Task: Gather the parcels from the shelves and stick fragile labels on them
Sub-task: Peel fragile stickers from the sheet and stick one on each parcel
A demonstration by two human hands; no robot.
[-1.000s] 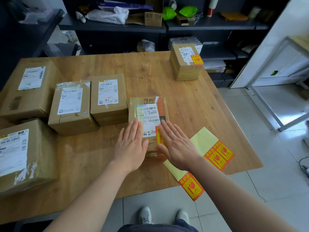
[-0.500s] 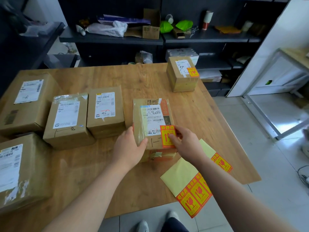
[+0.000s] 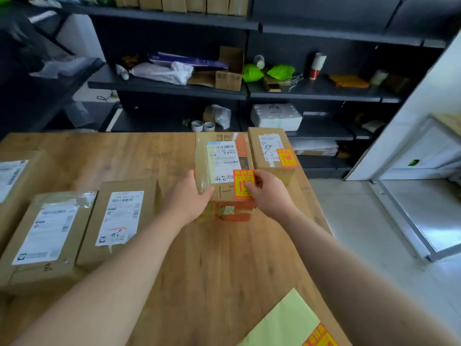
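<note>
A brown parcel with a white shipping label and a red fragile label lies at the far right of the wooden table. My left hand grips its near left edge, thumb on top. My right hand grips its near right corner, thumb on the fragile label. Right beside it stands another labelled parcel. Two parcels without fragile labels, one and the other, lie at the left. A yellow-green sheet of fragile labels lies at the near right edge.
Black shelves behind the table hold bags, a small box, green items, tape rolls and a white package. Part of a further parcel shows at the far left edge. Tiled floor and a metal frame are at the right.
Both hands went from lying flat on the parcel to gripping it. They moved it away across the table to beside the labelled parcel at the far right.
</note>
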